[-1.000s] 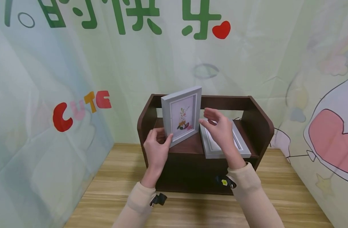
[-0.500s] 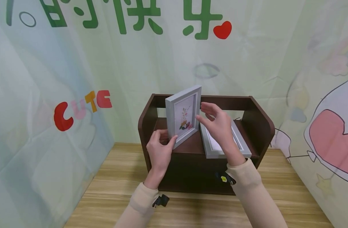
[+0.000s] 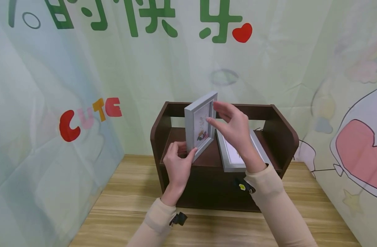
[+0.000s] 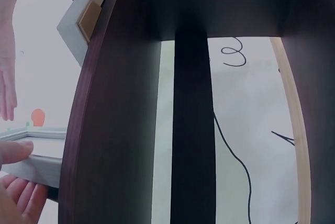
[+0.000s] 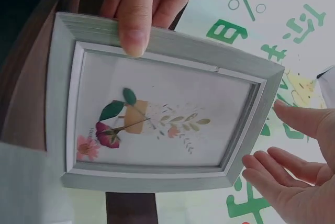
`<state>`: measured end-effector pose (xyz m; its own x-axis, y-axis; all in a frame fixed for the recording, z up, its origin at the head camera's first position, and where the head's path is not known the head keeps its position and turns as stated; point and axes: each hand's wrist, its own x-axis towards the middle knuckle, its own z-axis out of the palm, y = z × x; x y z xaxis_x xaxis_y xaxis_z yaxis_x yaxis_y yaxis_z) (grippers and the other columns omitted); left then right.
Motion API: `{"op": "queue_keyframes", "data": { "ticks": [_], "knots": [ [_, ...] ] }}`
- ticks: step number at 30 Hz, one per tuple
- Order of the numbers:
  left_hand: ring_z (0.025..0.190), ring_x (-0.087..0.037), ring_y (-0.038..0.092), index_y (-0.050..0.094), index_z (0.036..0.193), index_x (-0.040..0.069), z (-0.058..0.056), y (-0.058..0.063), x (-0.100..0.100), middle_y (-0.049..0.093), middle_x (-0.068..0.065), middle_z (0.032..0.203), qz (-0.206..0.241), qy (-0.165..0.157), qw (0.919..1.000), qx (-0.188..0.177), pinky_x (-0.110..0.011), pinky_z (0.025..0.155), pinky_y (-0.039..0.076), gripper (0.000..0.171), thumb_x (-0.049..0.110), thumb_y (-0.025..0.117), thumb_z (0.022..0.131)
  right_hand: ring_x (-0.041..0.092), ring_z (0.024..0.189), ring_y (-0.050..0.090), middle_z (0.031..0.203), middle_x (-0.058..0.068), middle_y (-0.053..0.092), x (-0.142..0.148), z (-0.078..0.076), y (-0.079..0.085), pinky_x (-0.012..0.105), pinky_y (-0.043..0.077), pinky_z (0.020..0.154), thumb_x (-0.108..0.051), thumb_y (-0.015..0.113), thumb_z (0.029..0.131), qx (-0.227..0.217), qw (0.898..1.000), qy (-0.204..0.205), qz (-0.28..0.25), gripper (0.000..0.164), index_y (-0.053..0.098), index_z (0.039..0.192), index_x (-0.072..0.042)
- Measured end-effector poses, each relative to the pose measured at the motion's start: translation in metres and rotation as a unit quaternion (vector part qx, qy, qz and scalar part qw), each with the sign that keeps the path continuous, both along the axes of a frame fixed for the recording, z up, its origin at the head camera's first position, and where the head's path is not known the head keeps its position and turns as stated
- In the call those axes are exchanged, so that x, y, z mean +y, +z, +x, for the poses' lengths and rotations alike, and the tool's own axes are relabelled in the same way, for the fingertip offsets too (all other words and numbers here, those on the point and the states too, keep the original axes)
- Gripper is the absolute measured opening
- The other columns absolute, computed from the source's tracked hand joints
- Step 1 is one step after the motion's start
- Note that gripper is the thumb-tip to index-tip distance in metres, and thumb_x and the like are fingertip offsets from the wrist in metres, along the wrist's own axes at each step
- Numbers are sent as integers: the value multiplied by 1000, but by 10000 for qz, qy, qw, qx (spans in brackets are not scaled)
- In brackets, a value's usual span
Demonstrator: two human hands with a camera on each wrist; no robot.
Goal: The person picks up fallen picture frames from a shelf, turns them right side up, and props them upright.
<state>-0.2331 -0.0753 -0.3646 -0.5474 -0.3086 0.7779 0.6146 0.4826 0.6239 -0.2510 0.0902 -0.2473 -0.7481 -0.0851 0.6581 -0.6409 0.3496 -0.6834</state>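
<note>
A grey picture frame [image 3: 190,130] with a floral print stands upright on the dark brown shelf [image 3: 213,188], turned at an angle. Its lower left edge is pinched by my left hand [image 3: 179,168], thumb on the front and fingers behind. The right wrist view shows that thumb over the border of the frame [image 5: 220,182]. At the frame's upper right edge is my right hand [image 3: 236,128], fingers extended and thumb apart; whether it touches the edge I cannot tell. A second grey picture frame [image 3: 233,156] lies flat on the shelf, partly under my right forearm.
The shelf's lower compartment shows its back bar [image 4: 193,130] and a thin black cable [image 4: 241,166] behind. A wood-grain table [image 3: 114,202] carries the shelf. Printed cloth [image 3: 145,68] hangs behind and at both sides.
My left hand has shifted right, swinging the upright frame's left edge right and nearer, so its front turns more rightward. My right hand has moved up and left along its right edge.
</note>
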Motion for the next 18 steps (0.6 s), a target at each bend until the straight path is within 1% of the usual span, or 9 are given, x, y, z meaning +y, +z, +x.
{"op": "queue_keyframes", "data": {
  "ticks": [3, 5, 8, 12, 16, 18],
  "knots": [
    [74, -16, 65, 66, 92, 5, 0, -1, 2, 64, -6, 87, -21, 26, 10000, -38, -30, 65, 57, 28, 15, 83, 72, 11, 118, 58, 127, 4, 61, -2, 0, 4, 25, 45, 100, -22, 77, 79, 47, 9999, 128, 10, 52, 59, 126, -8],
    [74, -16, 65, 66, 92, 6, 0, -1, 3, 63, -5, 87, -18, 32, 10000, -47, -30, 64, 56, 28, 15, 83, 72, 9, 120, 56, 128, 2, 61, -4, 0, 7, 23, 44, 101, -22, 78, 78, 115, 9998, 157, 96, 54, 59, 127, -9],
    [74, -16, 64, 66, 91, 6, 1, -1, 5, 63, -5, 87, 21, -29, 10000, -47, -30, 64, 56, 27, 15, 82, 72, 9, 122, 54, 130, 2, 60, -5, 1, 13, 23, 42, 103, -21, 78, 78, 285, 9989, 232, 278, 55, 58, 128, -9],
    [74, -17, 64, 66, 91, 6, 2, 0, 7, 63, -5, 87, 59, -94, 9999, -44, -30, 64, 56, 26, 14, 82, 73, 11, 124, 53, 130, 3, 60, -8, 1, 21, 25, 41, 104, -22, 78, 78, 464, 9966, 265, 634, 56, 58, 128, -9],
    [75, -16, 65, 65, 91, 7, 3, -1, 8, 63, -4, 87, 58, -112, 9999, -64, -30, 65, 56, 26, 15, 82, 73, 11, 124, 52, 130, 1, 60, -10, -1, 24, 29, 42, 105, -27, 78, 78, 493, 9928, 275, 1056, 57, 58, 129, -11],
    [75, -16, 65, 65, 91, 7, 4, -1, 9, 63, -4, 88, 50, -158, 9998, -103, -29, 65, 56, 27, 18, 82, 73, 12, 125, 52, 129, 1, 60, -10, -1, 24, 31, 42, 105, -28, 78, 78, 497, 9912, 284, 1193, 57, 58, 129, -12]
  ]
}}
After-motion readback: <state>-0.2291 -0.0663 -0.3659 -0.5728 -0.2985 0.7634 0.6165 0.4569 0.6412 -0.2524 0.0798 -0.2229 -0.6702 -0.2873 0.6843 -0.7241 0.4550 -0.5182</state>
